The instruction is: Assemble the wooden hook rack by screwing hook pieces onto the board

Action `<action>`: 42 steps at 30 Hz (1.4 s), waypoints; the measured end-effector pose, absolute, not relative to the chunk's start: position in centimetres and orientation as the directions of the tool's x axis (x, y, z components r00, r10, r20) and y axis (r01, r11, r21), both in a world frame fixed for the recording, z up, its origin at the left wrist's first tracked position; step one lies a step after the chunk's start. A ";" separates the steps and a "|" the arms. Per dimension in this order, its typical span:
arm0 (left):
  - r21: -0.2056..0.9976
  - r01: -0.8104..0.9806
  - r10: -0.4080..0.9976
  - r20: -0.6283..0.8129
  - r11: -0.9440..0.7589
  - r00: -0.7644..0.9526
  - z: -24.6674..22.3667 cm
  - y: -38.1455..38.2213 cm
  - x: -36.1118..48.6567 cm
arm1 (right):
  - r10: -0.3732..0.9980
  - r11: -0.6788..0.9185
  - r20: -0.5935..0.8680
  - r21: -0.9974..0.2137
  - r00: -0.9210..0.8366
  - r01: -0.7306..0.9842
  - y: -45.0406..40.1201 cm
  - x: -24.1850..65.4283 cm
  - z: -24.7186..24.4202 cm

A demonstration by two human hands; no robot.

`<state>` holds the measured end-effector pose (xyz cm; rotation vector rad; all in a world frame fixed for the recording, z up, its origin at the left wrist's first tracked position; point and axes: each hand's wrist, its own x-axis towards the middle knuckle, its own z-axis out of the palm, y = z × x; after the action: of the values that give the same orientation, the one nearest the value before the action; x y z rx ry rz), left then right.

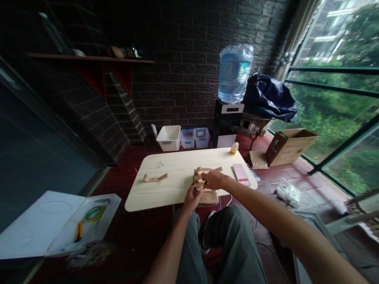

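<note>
- One bare left hand (193, 197) pinches a small rounded tan wooden piece (199, 186) by the near edge of the pale wood-grain table (177, 169).
- Right hand (214, 179) bends over it; its grip cannot be told.
- Flat brown block (209, 199) lies beneath, overhanging the near edge.
- Curved tan wooden strip (153, 179) lies near the left edge.
- Small clear-and-yellow bottle (234, 149) stands by the far right corner.

On pale rectangular wooden table (177, 169): curved brown wooden piece (153, 179) lay left, brown blocky wooden assembly (196, 176) mid-front, flat pink-screened phone (242, 173) right!
</note>
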<state>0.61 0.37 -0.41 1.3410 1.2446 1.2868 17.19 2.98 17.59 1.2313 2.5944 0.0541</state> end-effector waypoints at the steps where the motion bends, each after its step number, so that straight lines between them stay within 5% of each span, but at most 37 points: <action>1: 0.988 0.089 0.992 0.126 -0.123 -0.031 -0.3 0.3 0.7 | 0.751 0.655 -0.224 0.137 -0.621 0.743 2.9 17.1 17.7; 25: 0.975 0.122 0.982 0.190 -0.188 -0.009 -0.3 0.2 0.5 | 0.814 0.571 -0.249 0.183 -0.524 0.800 1.2 14.9 20.8; 31: 0.969 0.141 0.978 0.209 -0.205 -0.018 0.0 0.2 0.5 | 0.774 0.622 -0.244 0.118 -0.585 0.774 1.8 14.7 19.7; 42: 0.970 0.171 0.984 0.178 -0.173 -0.013 0.2 0.1 0.5 | 0.793 0.604 -0.245 0.200 -0.558 0.771 2.6 15.6 18.9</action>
<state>0.52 0.06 0.17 1.4551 1.2674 1.2762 15.58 2.62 18.91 1.2696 2.5245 0.0994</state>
